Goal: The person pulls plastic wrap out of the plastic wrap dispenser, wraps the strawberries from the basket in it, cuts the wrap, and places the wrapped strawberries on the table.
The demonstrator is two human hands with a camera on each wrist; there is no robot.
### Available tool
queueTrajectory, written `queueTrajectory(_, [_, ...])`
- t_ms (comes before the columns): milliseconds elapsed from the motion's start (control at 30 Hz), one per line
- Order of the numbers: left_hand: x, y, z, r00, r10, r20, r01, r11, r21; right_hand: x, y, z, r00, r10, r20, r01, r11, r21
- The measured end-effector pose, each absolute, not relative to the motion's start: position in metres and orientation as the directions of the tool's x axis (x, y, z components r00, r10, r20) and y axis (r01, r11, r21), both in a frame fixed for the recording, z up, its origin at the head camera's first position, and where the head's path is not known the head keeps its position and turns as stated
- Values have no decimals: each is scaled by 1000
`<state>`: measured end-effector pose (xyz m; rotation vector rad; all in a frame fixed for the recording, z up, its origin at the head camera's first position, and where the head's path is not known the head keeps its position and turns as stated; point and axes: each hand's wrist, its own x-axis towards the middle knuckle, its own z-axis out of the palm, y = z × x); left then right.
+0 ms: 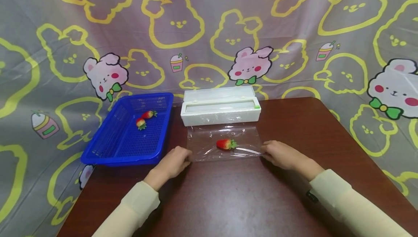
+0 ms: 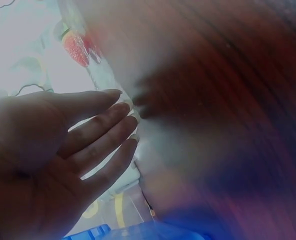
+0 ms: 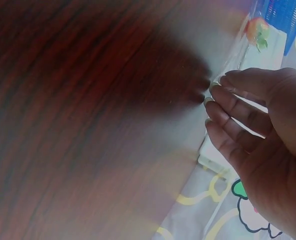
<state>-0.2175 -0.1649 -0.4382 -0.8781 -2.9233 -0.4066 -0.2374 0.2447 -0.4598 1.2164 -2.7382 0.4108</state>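
A sheet of clear plastic wrap (image 1: pixel 204 141) lies on the table in front of the white wrap box (image 1: pixel 222 117). On the sheet rests a strawberry (image 1: pixel 225 144), its green leaves pointing right. My left hand (image 1: pixel 174 160) pinches the sheet's near left corner between thumb and fingertips. At the near right corner, my right hand (image 1: pixel 280 154) pinches the film the same way. Both wrist views show the left hand (image 2: pixel 83 135) and right hand (image 3: pixel 258 125) with thumb against index finger and the other fingers loosely bent. The strawberry (image 3: pixel 258 33) also appears beyond the right fingertips.
A blue plastic basket (image 1: pixel 109 159) stands at the left with two strawberries (image 1: pixel 141 122) inside. The wrap box's lid (image 1: pixel 218 93) is raised at the back. A patterned curtain (image 1: pixel 209 30) hangs behind the brown table (image 1: pixel 225 200).
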Motion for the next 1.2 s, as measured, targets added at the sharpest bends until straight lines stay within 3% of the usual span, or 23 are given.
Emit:
queueTrajectory(533, [-220, -171, -436, -840, 505, 201, 543, 786, 294, -240, 253, -448, -749, -636, 185, -662, 710, -238])
queueTrajectory(967, [-223, -161, -430, -861, 381, 337, 461, 864, 203, -251, 251, -442, -772, -608, 186, -634, 715, -296])
queueTrajectory(1200, [-229, -154, -431, -890, 300, 343, 384, 899, 210, -259, 246, -441, -804, -565, 185, -592, 737, -326])
